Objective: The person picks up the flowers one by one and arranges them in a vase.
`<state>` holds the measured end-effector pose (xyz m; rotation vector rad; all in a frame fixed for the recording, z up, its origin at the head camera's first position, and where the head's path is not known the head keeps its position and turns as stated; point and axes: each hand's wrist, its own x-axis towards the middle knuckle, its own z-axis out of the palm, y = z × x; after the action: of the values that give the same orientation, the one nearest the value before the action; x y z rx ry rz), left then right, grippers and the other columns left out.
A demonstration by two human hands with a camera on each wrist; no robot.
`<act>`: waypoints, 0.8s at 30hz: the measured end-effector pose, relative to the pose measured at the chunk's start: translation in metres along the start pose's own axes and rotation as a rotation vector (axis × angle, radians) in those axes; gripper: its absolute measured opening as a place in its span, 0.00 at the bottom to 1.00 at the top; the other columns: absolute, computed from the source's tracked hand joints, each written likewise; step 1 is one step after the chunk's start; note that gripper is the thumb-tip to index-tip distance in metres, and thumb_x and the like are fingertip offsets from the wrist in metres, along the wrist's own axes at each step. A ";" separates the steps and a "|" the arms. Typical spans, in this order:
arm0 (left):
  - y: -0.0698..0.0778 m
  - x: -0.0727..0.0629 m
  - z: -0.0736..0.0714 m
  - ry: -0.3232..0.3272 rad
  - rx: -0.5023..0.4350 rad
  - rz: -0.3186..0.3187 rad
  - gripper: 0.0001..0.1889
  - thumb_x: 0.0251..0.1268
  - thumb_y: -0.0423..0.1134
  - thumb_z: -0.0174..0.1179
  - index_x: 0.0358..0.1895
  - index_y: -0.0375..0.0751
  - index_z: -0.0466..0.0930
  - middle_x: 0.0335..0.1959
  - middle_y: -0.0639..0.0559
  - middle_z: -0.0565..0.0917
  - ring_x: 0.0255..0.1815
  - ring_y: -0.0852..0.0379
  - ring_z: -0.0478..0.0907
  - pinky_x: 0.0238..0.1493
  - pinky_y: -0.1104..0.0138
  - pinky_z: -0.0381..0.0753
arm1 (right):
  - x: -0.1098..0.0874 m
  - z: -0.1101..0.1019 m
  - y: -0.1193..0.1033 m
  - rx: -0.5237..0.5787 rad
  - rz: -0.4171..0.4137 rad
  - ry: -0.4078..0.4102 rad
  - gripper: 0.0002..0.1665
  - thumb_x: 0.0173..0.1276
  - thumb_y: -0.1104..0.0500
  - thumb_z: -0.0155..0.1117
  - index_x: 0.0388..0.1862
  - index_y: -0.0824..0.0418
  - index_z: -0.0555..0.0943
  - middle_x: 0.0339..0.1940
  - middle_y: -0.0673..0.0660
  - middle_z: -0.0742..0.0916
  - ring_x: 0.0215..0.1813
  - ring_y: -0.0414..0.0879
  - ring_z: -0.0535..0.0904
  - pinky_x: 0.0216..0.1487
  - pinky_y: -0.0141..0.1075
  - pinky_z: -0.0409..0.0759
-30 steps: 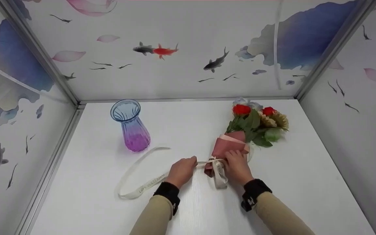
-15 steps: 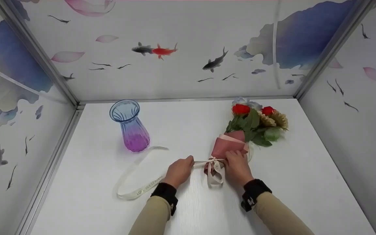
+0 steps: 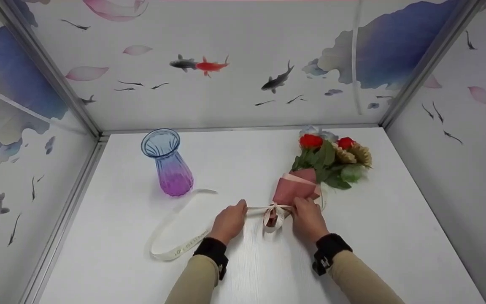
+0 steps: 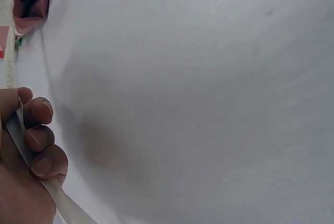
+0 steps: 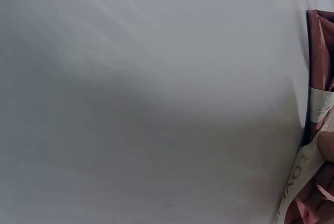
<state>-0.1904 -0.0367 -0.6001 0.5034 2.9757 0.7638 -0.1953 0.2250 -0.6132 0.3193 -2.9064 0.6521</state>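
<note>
A bouquet (image 3: 325, 158) of red and yellowish flowers with green leaves lies on the right of the table, its stems in pink wrapping paper (image 3: 292, 191). A cream printed ribbon (image 3: 182, 248) is tied round the wrap's narrow end, with a small loop hanging in front. My left hand (image 3: 228, 222) grips one length of it, drawn straight from the knot; in the left wrist view the ribbon (image 4: 68, 207) runs through the curled fingers. On the knot's other side, my right hand (image 3: 309, 217) pinches the ribbon against the wrap. In the right wrist view, lettering shows on the ribbon (image 5: 301, 174).
A blue-to-purple glass vase (image 3: 173, 171) stands upright at the back left. The ribbon's long tail curves over the white table (image 3: 120, 211) between the vase and my left arm. Printed panels (image 3: 226, 97) with fish and petals enclose the back and sides.
My left hand has shifted slightly left and away from the knot, pulling the ribbon straighter. The hanging loop has become shorter and narrower. My right hand stays nearly in place.
</note>
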 end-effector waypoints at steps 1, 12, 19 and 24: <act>0.000 0.000 0.000 0.004 -0.004 -0.006 0.08 0.81 0.39 0.49 0.39 0.41 0.69 0.25 0.41 0.81 0.31 0.38 0.84 0.29 0.50 0.79 | 0.000 0.000 0.000 0.006 0.001 0.004 0.13 0.73 0.64 0.63 0.29 0.57 0.71 0.28 0.57 0.80 0.38 0.58 0.75 0.39 0.52 0.69; -0.006 -0.001 0.000 0.040 -0.086 -0.093 0.10 0.82 0.39 0.45 0.37 0.40 0.68 0.24 0.37 0.80 0.31 0.33 0.84 0.28 0.46 0.78 | -0.007 0.002 0.005 0.001 -0.033 0.030 0.08 0.73 0.66 0.59 0.33 0.59 0.74 0.32 0.59 0.83 0.41 0.61 0.77 0.40 0.56 0.72; -0.017 -0.002 -0.004 0.054 -0.148 -0.179 0.12 0.82 0.40 0.41 0.35 0.41 0.63 0.24 0.35 0.79 0.30 0.30 0.83 0.29 0.43 0.77 | -0.009 0.000 0.015 -0.036 -0.008 0.001 0.07 0.76 0.65 0.55 0.35 0.59 0.76 0.32 0.58 0.84 0.38 0.60 0.77 0.40 0.55 0.72; -0.027 -0.006 -0.009 0.077 -0.145 -0.228 0.10 0.80 0.40 0.42 0.36 0.41 0.63 0.24 0.34 0.80 0.31 0.29 0.82 0.30 0.41 0.77 | -0.009 -0.004 0.019 -0.085 0.044 -0.028 0.09 0.75 0.66 0.53 0.32 0.58 0.75 0.28 0.58 0.83 0.36 0.61 0.78 0.39 0.55 0.72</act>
<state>-0.1936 -0.0650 -0.6050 0.1275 2.9444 0.9841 -0.1907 0.2457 -0.6189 0.2574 -2.9646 0.5329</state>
